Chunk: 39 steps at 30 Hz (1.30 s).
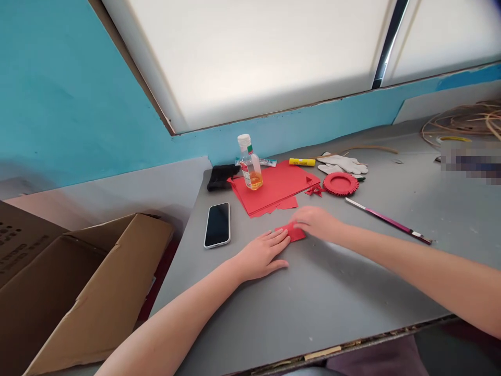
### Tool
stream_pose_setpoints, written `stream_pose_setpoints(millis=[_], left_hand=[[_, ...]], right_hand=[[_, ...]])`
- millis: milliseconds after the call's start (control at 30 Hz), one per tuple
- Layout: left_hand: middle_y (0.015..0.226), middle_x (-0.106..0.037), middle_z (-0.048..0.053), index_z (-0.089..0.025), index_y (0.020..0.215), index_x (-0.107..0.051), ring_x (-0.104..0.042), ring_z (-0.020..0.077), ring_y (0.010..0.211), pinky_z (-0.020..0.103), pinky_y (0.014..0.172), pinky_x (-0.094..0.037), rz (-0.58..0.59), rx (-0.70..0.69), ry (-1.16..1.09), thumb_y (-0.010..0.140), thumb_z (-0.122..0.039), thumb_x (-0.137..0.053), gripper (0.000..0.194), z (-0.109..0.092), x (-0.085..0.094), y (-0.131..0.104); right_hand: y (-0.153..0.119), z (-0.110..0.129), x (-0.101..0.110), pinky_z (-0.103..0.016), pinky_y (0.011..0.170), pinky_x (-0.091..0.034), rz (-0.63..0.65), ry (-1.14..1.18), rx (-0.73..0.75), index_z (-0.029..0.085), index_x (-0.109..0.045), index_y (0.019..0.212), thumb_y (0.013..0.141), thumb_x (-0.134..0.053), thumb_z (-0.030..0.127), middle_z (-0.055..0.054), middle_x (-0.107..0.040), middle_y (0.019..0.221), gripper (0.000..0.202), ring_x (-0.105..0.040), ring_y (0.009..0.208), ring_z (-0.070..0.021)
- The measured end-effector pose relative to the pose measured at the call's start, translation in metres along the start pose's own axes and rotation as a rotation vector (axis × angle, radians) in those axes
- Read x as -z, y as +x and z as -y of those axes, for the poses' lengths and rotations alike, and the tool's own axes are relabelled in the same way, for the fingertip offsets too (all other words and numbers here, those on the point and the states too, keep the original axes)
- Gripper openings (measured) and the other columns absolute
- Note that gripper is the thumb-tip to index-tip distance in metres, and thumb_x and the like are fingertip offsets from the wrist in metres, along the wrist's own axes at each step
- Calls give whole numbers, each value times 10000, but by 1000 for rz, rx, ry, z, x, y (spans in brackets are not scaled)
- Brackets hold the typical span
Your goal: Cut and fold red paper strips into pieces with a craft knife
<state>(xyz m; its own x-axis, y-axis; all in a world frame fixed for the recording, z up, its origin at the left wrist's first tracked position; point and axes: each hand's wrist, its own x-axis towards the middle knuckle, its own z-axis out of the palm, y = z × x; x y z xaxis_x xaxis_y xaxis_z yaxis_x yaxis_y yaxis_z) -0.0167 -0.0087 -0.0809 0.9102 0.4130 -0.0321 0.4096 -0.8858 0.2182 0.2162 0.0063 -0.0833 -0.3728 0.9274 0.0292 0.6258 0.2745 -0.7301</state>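
Forearms reach in from the near edge of the grey bench [352,292], and both hands meet over one small piece of red paper [293,232]. The left hand [261,254] lies flat, palm down, its fingers [279,236] held straight and close together, the tips pressing the paper's near-left edge. The right hand [316,221] is blurred; it rests on the paper's right side, and I cannot tell whether its fingers are spread or pinched. The paper lies on the bench directly between the two sets of fingertips.

Left of the left fingers, a phone [217,224] lies face up with a dark screen. Lower left, beside the bench, stands an open cardboard box [94,292].

Just beyond the fingers sits a stack of red paper sheets [279,188] with a small bottle of amber liquid [250,164] upright on it. Right of the stack lies a folded red paper ring [340,184], and right of the right fingers a long thin purple tool [389,221]. Farther back lie a dark cloth [221,176], a yellow glue stick [302,162] and a white glove [343,164], with coiled cane [465,121] at the far right.
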Motion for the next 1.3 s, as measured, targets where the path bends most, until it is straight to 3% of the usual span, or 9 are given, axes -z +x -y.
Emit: stream_pose_setpoints(millis=[67,200,400,633,767,867,1067,1167,1300], left_hand=[[1468,-227,94,-164,1425,-213,-182,226,1363,402,1106,-175,-9,3,-5,913,-513,-311,627,0,0,0],[1478,-199,71,-180,1435,-178,-159,216,1370,392,1113,-142,7,10,-39,903,-540,-310,656,3,1,-3],[1487,-142,88,-193,1439,-148,-145,212,1373,394,1115,-73,88,15,-39,882,-583,-313,701,21,9,-10],[1502,-105,51,-341,1413,-206,-114,283,1373,489,1090,-59,157,-53,-31,845,-593,-404,652,30,19,-11],[1495,-173,56,-341,1399,-261,-169,281,1363,491,1092,-95,99,-24,-16,863,-571,-386,596,26,17,-11],[1468,-249,87,-308,1380,-329,-207,286,1349,491,1089,-137,47,2,18,867,-574,-367,579,23,14,-10],[1344,-398,154,-262,1346,-403,-301,306,1302,507,1075,-180,-10,26,92,852,-609,-346,607,9,8,-6],[1384,-361,166,-210,1355,-386,-232,313,1335,502,1082,-175,-45,29,90,851,-620,-324,653,0,4,-2],[1457,-248,158,-99,1401,-257,-141,266,1370,442,1107,-164,-2,-26,30,857,-632,-280,762,-9,-4,1]], right_hand=[[-6,-7,-9,-417,1051,-315,17,-51,124,241,-689,943,811,-505,247,-47,-627,1140,226,-508,1152,-226],[-15,-23,-19,-429,1093,-232,54,-116,254,286,-610,1137,868,-422,257,-1,-563,1222,329,-466,1193,-180],[-17,-26,-13,-487,1102,-156,86,-154,293,297,-552,1204,893,-396,248,-10,-532,1246,352,-443,1207,-187],[-21,-25,-13,-476,1100,-187,77,-173,317,290,-507,1253,902,-393,268,-15,-486,1300,370,-397,1245,-194],[-24,-26,-11,-428,1102,-218,33,-151,207,276,-511,1260,840,-506,394,-17,-386,1383,437,-314,1297,-231],[-31,-22,-7,-427,1080,-271,16,-74,75,271,-485,1289,773,-580,445,-16,-389,1390,553,-308,1302,-258],[-37,-6,-4,-418,943,-419,-168,85,-187,268,-587,1151,861,-421,349,-41,-615,1148,344,-562,1056,-219],[-27,-2,-2,-371,884,-458,-126,125,-213,256,-586,1130,842,-443,287,-31,-654,1060,323,-598,980,-187],[-11,-2,2,-322,747,-506,-88,164,-252,215,-565,1150,813,-483,279,-36,-677,959,353,-632,828,-163]])
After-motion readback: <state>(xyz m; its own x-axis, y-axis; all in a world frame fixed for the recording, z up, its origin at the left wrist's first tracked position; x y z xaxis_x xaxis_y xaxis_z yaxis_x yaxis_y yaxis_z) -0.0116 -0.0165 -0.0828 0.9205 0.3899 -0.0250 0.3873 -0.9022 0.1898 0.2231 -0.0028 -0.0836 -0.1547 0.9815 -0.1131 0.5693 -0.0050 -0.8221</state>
